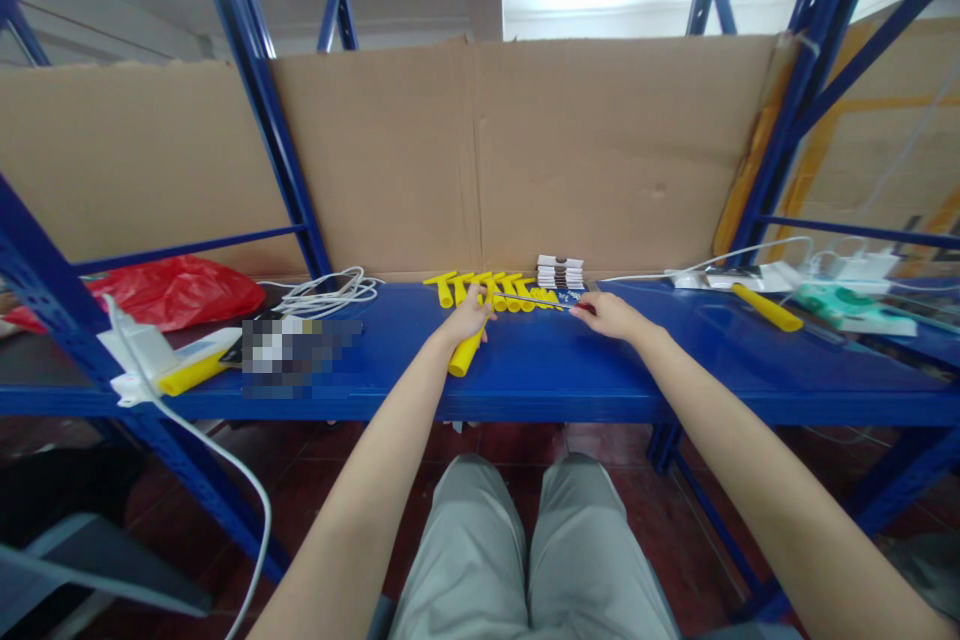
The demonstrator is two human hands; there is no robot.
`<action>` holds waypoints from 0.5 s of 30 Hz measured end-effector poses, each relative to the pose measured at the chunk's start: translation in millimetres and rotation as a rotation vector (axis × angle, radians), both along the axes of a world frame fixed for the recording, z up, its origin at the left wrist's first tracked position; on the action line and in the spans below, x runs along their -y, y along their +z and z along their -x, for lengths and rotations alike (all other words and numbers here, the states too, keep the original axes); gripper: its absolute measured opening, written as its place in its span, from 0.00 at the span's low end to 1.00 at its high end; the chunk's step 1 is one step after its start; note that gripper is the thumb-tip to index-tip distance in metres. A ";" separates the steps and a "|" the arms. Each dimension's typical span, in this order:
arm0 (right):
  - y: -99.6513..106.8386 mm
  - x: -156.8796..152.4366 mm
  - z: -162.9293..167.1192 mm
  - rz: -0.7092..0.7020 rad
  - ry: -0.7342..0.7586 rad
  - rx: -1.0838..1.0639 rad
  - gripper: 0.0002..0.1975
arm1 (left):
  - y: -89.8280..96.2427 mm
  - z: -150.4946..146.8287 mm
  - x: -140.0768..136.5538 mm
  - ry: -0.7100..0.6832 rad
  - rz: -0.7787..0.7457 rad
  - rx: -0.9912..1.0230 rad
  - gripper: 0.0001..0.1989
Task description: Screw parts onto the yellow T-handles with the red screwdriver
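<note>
My left hand is closed around a yellow tube-shaped piece, its round end pointing toward me. In my right hand, closed in a pinch, is a thin metal rod that reaches left to the top of that piece. Whether the rod's tip enters the piece or only touches it, I cannot tell. Just behind my left hand, several yellow T-shaped pieces stand in a row on the blue table. Small yellow parts lie right of the row, near the rod.
A stack of small white packets stands against the cardboard panel. To the left are a coiled white cable, a red plastic bag and a yellow tube. Another yellow tube and a green-white packet lie right.
</note>
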State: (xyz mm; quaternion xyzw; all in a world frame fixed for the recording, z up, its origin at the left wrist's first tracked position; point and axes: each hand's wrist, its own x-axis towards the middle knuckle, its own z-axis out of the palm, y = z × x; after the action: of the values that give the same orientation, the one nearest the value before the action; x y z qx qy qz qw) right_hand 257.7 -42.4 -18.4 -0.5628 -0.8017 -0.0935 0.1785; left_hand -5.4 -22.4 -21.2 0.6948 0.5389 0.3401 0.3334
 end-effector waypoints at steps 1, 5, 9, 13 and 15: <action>0.2 0.4 -0.1 -0.011 -0.020 0.006 0.12 | 0.4 0.0 0.8 -0.004 0.001 0.003 0.14; 1.7 3.1 -0.4 -0.046 -0.102 0.043 0.11 | 0.5 0.6 2.0 -0.009 0.003 0.002 0.14; 2.5 4.5 -0.3 -0.038 -0.137 0.087 0.11 | -0.4 1.6 1.1 -0.030 -0.003 -0.013 0.14; 2.3 5.3 1.1 -0.020 -0.159 0.065 0.13 | -0.6 1.4 1.2 -0.030 -0.005 -0.016 0.14; 2.2 5.5 1.7 -0.004 -0.140 0.045 0.15 | -0.5 1.1 1.5 -0.023 -0.007 -0.011 0.14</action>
State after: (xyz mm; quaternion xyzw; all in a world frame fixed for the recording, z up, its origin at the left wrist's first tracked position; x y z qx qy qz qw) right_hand 256.0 -47.8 -16.2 -0.6148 -0.7640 -0.1199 0.1548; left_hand -6.5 -23.8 -21.7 0.7040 0.5316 0.3343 0.3316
